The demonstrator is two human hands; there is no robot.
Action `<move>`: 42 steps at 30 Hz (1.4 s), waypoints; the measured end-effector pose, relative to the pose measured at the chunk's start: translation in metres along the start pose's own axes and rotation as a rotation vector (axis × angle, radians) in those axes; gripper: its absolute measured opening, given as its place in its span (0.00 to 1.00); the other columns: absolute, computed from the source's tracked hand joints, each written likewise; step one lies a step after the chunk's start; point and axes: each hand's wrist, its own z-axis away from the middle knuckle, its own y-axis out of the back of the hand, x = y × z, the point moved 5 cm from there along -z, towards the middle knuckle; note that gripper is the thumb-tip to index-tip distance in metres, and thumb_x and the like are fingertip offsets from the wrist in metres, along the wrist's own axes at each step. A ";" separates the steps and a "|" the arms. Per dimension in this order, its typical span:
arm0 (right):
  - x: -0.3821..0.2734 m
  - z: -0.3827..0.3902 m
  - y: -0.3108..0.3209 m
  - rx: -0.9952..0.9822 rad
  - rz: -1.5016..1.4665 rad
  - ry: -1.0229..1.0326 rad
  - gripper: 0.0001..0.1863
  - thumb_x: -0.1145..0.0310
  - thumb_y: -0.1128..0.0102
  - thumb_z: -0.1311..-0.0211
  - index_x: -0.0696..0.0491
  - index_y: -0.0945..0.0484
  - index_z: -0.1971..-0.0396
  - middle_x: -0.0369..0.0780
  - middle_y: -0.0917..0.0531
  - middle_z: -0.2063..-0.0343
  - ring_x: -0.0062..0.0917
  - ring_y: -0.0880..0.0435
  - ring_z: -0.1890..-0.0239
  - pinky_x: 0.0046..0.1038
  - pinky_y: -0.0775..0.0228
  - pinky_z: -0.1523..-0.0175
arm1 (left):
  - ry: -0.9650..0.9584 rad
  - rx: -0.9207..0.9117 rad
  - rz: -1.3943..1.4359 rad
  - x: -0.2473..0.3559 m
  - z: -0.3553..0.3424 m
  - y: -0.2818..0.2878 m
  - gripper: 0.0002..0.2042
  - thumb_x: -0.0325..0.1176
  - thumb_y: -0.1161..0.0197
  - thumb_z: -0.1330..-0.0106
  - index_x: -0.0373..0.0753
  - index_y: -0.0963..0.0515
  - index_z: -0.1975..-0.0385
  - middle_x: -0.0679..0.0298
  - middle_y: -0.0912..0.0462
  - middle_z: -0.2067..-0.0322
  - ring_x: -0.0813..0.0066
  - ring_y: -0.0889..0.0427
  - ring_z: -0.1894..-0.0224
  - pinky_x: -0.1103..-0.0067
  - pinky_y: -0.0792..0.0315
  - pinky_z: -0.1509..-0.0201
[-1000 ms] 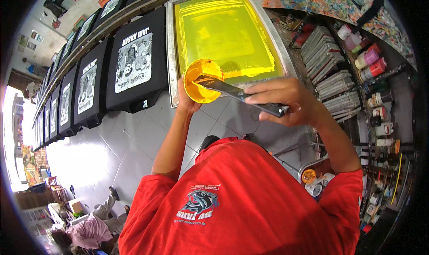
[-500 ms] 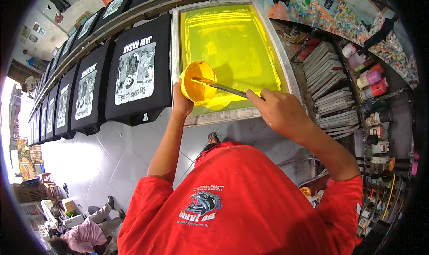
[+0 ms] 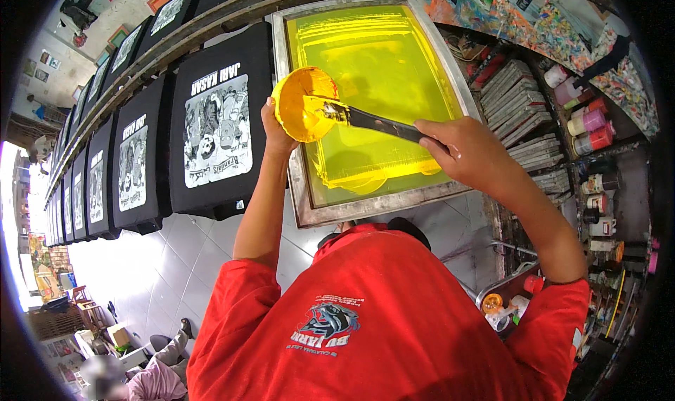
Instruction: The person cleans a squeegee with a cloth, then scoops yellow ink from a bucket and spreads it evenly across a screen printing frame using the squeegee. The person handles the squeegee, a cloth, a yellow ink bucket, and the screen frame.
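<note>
My left hand (image 3: 277, 128) is wrapped around the lower left side of a yellow ink pot (image 3: 287, 106), which is tipped with its mouth facing right. My right hand (image 3: 460, 151) grips the black handle of a spatula (image 3: 387, 125). The spatula's end, coated in yellow ink, is at the pot's mouth. Both are held above a screen-printing frame (image 3: 383, 205), whose mesh (image 3: 373, 106) is yellow-green. Thick yellow ink lies in streaks along the mesh's far end, with a wide band and blobs of it at the near end.
Black T-shirts (image 3: 214, 56) with white-and-grey prints lie on boards in a row to the left. Stacked frames (image 3: 517, 106) and shelved ink bottles (image 3: 594, 123) line the right side. A person in a pink top (image 3: 156, 385) is at the lower left, above the tiled floor (image 3: 169, 257).
The pot has risen and tipped further, its mouth turning right. The spatula's inked end has come out to the pot's rim. My right hand has shifted slightly right. The view has shifted too.
</note>
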 end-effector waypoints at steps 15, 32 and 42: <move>0.041 0.027 -0.088 -0.196 -1.323 -0.643 0.16 0.67 0.52 0.33 0.60 0.29 0.51 0.32 0.28 0.85 0.10 0.38 0.90 0.16 0.47 0.86 | -0.279 0.096 -0.196 -0.030 -0.017 -0.043 0.26 0.54 0.63 0.34 0.41 0.31 0.48 0.62 0.24 0.53 0.67 0.24 0.51 0.71 0.30 0.46; 0.164 -0.029 -0.075 0.003 -1.320 -0.701 0.15 0.64 0.49 0.35 0.58 0.26 0.55 0.34 0.27 0.82 0.10 0.39 0.90 0.14 0.49 0.86 | -0.046 0.504 0.132 -0.072 -0.098 -0.027 0.26 0.62 0.66 0.38 0.53 0.32 0.51 0.70 0.25 0.57 0.72 0.25 0.59 0.73 0.33 0.65; 0.284 -0.132 -0.048 0.096 -0.553 -0.519 0.16 0.62 0.45 0.38 0.60 0.23 0.60 0.38 0.21 0.79 0.19 0.27 0.85 0.24 0.35 0.78 | -0.049 0.520 -0.071 -0.062 -0.229 0.009 0.26 0.63 0.64 0.36 0.51 0.30 0.55 0.70 0.21 0.64 0.75 0.22 0.66 0.77 0.30 0.73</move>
